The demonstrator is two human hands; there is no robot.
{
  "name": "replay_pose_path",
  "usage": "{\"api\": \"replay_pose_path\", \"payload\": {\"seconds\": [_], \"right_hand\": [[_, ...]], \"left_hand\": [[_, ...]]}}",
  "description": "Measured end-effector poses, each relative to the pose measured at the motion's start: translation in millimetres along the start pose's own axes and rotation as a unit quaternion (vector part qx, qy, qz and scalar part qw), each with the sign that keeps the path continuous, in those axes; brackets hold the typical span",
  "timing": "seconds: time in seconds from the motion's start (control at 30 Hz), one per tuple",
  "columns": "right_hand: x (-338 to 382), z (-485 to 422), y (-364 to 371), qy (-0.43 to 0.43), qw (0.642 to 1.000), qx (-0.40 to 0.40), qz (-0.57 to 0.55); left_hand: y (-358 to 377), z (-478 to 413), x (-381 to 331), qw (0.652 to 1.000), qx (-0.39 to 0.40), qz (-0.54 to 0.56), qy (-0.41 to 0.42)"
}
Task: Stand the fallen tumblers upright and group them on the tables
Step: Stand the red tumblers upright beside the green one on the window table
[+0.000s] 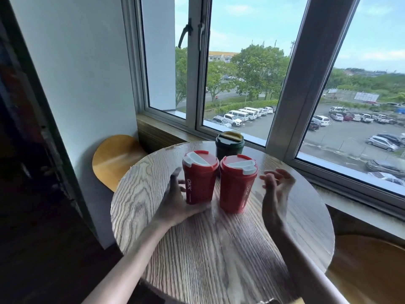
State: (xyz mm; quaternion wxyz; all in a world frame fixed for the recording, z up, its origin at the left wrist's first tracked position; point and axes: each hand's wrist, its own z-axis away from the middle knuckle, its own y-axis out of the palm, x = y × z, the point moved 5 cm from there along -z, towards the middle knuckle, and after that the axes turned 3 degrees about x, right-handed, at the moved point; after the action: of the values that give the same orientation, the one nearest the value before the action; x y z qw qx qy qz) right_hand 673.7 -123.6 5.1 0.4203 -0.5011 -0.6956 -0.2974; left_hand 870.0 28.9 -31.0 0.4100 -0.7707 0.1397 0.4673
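Note:
Two red tumblers with white lids stand upright side by side on a round wooden table (219, 249). My left hand (177, 205) cups the base and left side of the left red tumbler (199, 178). The right red tumbler (237, 183) stands free. My right hand (276, 187) hovers just to its right, fingers spread, touching nothing. Behind the red pair, near the window, a dark green tumbler (229, 143) with a yellowish lid stands upright.
The table sits against a window sill (166, 130) with a large window behind it. A round wooden stool (114, 159) stands at the left by the white wall, and another wooden seat (368, 270) lies at the lower right.

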Motion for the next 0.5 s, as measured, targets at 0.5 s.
{"api": "replay_pose_path", "payload": {"seconds": [0.5], "right_hand": [[33.7,-165.0,88.7,0.090,0.753,0.417,0.500]], "left_hand": [[-37.9,18.3,48.9,0.913,0.097,-0.393,-0.055]]}}
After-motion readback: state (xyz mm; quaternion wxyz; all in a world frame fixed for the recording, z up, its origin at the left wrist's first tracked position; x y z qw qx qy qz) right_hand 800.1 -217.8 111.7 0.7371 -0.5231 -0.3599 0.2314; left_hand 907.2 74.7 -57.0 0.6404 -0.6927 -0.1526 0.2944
